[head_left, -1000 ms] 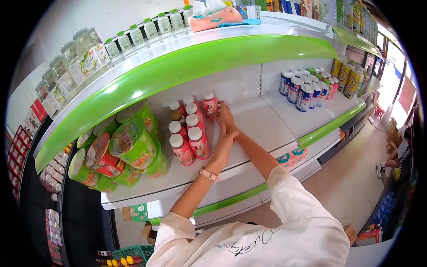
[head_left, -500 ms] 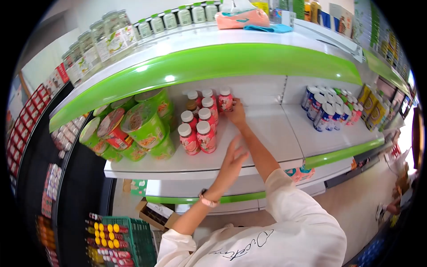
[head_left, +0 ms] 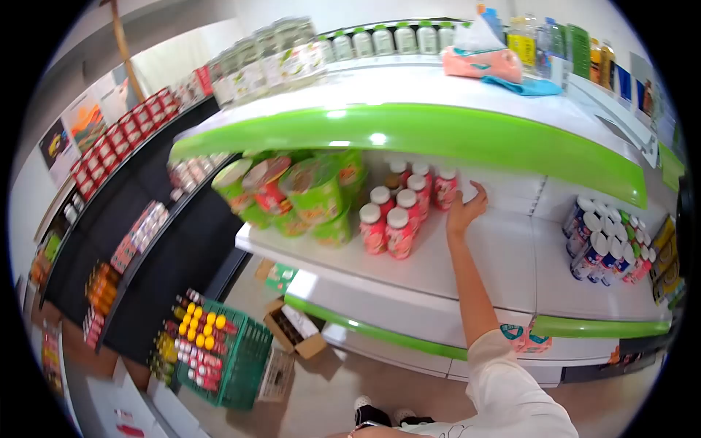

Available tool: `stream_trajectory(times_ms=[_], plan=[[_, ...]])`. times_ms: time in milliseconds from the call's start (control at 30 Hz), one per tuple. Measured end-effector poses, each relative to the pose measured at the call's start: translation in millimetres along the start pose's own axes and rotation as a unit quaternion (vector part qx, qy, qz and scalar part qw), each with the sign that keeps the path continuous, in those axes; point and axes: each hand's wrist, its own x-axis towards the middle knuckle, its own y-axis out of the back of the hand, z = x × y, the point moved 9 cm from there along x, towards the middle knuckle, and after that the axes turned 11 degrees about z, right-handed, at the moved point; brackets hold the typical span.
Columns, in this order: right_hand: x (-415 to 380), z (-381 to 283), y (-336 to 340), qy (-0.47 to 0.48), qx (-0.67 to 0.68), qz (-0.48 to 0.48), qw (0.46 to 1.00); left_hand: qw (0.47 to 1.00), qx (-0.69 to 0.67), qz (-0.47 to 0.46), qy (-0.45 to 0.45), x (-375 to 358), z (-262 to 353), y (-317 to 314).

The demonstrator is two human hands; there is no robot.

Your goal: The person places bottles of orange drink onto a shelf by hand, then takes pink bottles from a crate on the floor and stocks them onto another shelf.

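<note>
My right hand [head_left: 467, 208] is open beside the rearmost right pink bottle [head_left: 445, 190], its thumb and fingers spread with nothing between them. That bottle stands upright at the end of a group of pink bottles with white caps [head_left: 399, 233] on the middle shelf [head_left: 489, 266]. One bottle in the group has a brown cap [head_left: 399, 168]. My left hand is out of view; only a bit of skin and a dark band show at the bottom edge. Stacked green noodle tubs [head_left: 314, 193] and a red one [head_left: 267, 179] stand left of the bottles.
A green shelf lip [head_left: 409, 128] overhangs the bottles. Blue-and-white cans [head_left: 588, 255] stand to the right. On the floor at the left are a green crate [head_left: 244, 358] with yellow-capped bottles and an open cardboard box [head_left: 310, 344]. A tissue pack [head_left: 482, 64] lies on top.
My right hand has let go of the rear pink bottle and opened beside it. My left hand has dropped down out of view. The view has turned to the left.
</note>
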Motion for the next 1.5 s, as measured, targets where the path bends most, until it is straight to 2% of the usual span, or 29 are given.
stream_trajectory(times_ms=[33, 133, 200, 267, 333, 367, 400, 467, 567, 667, 767, 800, 867, 900, 933, 1033, 1067, 1100, 1167, 1233, 1267, 1300, 1333, 1367, 1400, 1467, 1500], plan=[[-8, -12, 2, 0.021, 0.012, -0.009, 1.0, 1.0, 0.013, 0.012, 0.004, 2, 8, -7], [-35, -73, 34, -0.054, 0.249, -0.022, 0.967, 0.994, 0.088, 0.069, 0.012, -20, 11, -29], [-86, -126, 76, -0.163, 0.38, -0.094, 0.906, 0.986, 0.135, 0.102, 0.011, -39, 12, -41], [-159, -181, 112, -0.214, 0.415, -0.222, 0.856, 0.978, 0.169, 0.125, 0.005, -61, 12, -55], [-242, -236, 152, -0.193, 0.468, -0.368, 0.78, 0.966, 0.226, 0.124, -0.035, -77, 24, -81], [-270, -284, 177, -0.269, 0.45, -0.438, 0.731, 0.957, 0.257, 0.122, -0.053, -85, 31, -97], [-311, -303, 192, -0.289, 0.476, -0.48, 0.678, 0.947, 0.276, 0.152, -0.055, -93, 40, -108], [-368, -367, 237, -0.356, 0.495, -0.603, 0.514, 0.922, 0.318, 0.211, -0.06, -113, 62, -140], [-429, -437, 317, -0.257, 0.553, -0.693, 0.385, 0.864, 0.366, 0.341, -0.058, -163, 81, -182], [-491, -475, 398, -0.268, 0.523, -0.768, 0.254, 0.794, 0.316, 0.511, -0.098, -243, 90, -227], [-551, -492, 487, -0.225, 0.475, -0.836, 0.155, 0.693, 0.325, 0.637, -0.089, -298, 94, -276], [-564, -499, 514, -0.212, 0.459, -0.854, 0.119, 0.667, 0.449, 0.59, -0.075, -289, 118, -299], [-586, -511, 561, -0.183, 0.425, -0.885, 0.052, 0.662, 0.506, 0.552, -0.037, -296, 128, -332], [-598, -516, 577, -0.179, 0.419, -0.889, 0.04, 0.657, 0.533, 0.533, -0.017, -302, 128, -347], [-610, -520, 592, -0.176, 0.414, -0.893, 0.027, 0.666, 0.514, 0.541, -0.009, -315, 127, -356], [-643, -525, 626, -0.191, 0.394, -0.899, 0.001, 0.635, 0.42, 0.648, -0.019, -406, 77, -367], [-656, -527, 630, -0.197, 0.391, -0.899, -0.004, 0.714, 0.387, 0.57, -0.125, -413, 75, -379], [-677, -519, 633, -0.185, 0.39, -0.902, 0.018, 0.551, 0.46, 0.691, -0.09, -429, 101, -382], [-707, -500, 637, -0.165, 0.381, -0.908, 0.047, 0.386, 0.475, 0.782, -0.119, -459, 150, -406], [-710, -502, 635, -0.147, 0.371, -0.916, 0.044, 0.425, 0.396, 0.772, -0.257, -501, 175, -428], [-711, -514, 631, -0.138, 0.377, -0.915, 0.036, 0.455, 0.4, 0.756, -0.249, -496, 184, -436], [-719, -517, 630, -0.187, 0.333, -0.924, 0.007, 0.484, 0.406, 0.737, -0.24, -491, 195, -441], [-731, -514, 628, -0.207, 0.317, -0.926, -0.008, 0.544, 0.398, 0.704, -0.225, -490, 195, -434], [-745, -510, 626, -0.229, 0.302, -0.925, -0.022, 0.591, 0.379, 0.701, -0.128, -484, 192, -426], [-767, -502, 625, -0.229, 0.232, -0.945, -0.014, 0.631, 0.404, 0.657, -0.084, -474, 198, -419], [-796, -508, 614, -0.24, 0.247, -0.939, -0.018, 0.665, 0.542, 0.513, 0.031, -441, 222, -408], [-813, -513, 607, -0.244, 0.253, -0.936, -0.02, 0.689, 0.523, 0.5, 0.042, -453, 226, -399]])
